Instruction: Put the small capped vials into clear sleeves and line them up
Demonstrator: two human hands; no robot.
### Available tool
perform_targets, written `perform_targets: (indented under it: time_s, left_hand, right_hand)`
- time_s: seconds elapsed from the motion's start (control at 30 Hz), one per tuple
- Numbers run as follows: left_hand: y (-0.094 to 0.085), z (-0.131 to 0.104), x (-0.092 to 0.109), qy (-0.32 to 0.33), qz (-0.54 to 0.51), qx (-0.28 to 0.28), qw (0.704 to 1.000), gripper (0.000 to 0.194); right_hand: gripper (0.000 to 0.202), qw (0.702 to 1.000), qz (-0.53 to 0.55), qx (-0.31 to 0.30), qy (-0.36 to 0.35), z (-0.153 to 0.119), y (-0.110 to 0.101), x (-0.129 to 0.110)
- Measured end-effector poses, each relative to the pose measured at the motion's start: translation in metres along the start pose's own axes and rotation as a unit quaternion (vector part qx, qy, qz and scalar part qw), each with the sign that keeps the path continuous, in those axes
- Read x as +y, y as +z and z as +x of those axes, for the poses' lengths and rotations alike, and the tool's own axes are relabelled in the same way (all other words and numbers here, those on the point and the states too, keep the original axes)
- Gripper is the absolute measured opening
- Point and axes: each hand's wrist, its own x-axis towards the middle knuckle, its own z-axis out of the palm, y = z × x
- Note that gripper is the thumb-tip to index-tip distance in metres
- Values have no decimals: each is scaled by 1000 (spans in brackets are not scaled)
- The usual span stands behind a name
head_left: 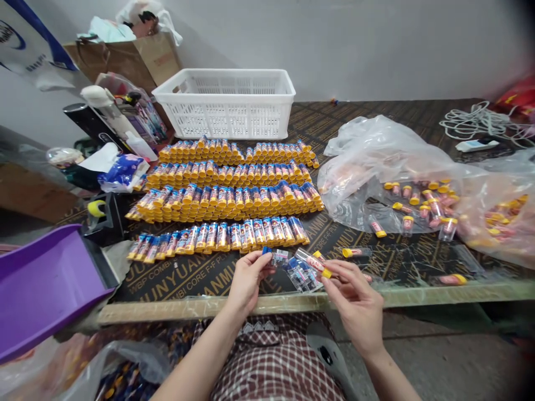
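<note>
My left hand [248, 278] pinches a small clear printed label [279, 257], with a bit of blue at the fingertips. Between the fingers of my right hand [353, 298] is a clear plastic tube [311, 260] with a yellow end cap and a pink-red printed roll inside; it tilts toward the label. Under and between the hands lies a small pile of similar printed labels [304, 277]. Beyond them, rows of stacked tubes [225, 196] with blue tops and yellow bottoms cover the board, the nearest row [217, 236] just past my left hand.
At the right, loose yellow-capped tubes [407, 224] spill from a clear plastic bag [376, 145]. A white basket [229, 114] stands behind the rows. On the left are a purple dustpan [50, 278], a tape dispenser [104, 217] and bottles. A cord [472, 123] lies far right.
</note>
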Motion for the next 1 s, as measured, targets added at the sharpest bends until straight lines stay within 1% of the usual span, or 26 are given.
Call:
perform_targets:
  time_s: [0.07, 0.23, 0.37, 0.43, 0.5, 0.6, 0.67, 0.73, 0.8, 0.9, 1.0]
  left_hand:
    - [-1, 1, 0, -4, -19, 17, 1000, 31]
    - [-3, 3, 0, 11, -14, 50, 999, 37]
    - [-4, 3, -2, 13, -21, 48, 999, 36]
    - [-4, 3, -3, 15, -11, 45, 999, 36]
    - [-3, 2, -3, 29, 7, 38, 999, 37]
    - [0, -2, -2, 51, 7, -1, 999, 35]
    - [3, -6, 0, 37, -4, -34, 999, 34]
    - [5, -10, 2, 8, -11, -53, 999, 41]
    - [6, -13, 2, -22, -7, -70, 997, 47]
    - [7, -17, 0, -69, 31, -118, 990, 40]
    - [8, -21, -3, -105, 66, -156, 980, 35]
  right_hand:
    - [18, 1000, -6, -4, -10, -5, 4, 0]
    - [26, 997, -48, -6, -53, -13, 6, 1]
    - [32, 996, -55, -14, -70, -15, 7, 7]
    - [32, 996, -49, -34, -70, -15, 9, 9]
    - [31, 995, -37, -67, -61, -16, 10, 10]
    - [30, 991, -36, -118, -46, -17, 12, 9]
    - [32, 988, -41, -139, -45, -17, 13, 9]
    - [35, 986, -44, -148, -57, -16, 14, 10]
    - [45, 984, -65, -146, -81, -14, 15, 11]
    - [70, 977, -96, -154, -112, -8, 14, 13]
    - [84, 968, -59, -216, -112, -5, 13, 15]
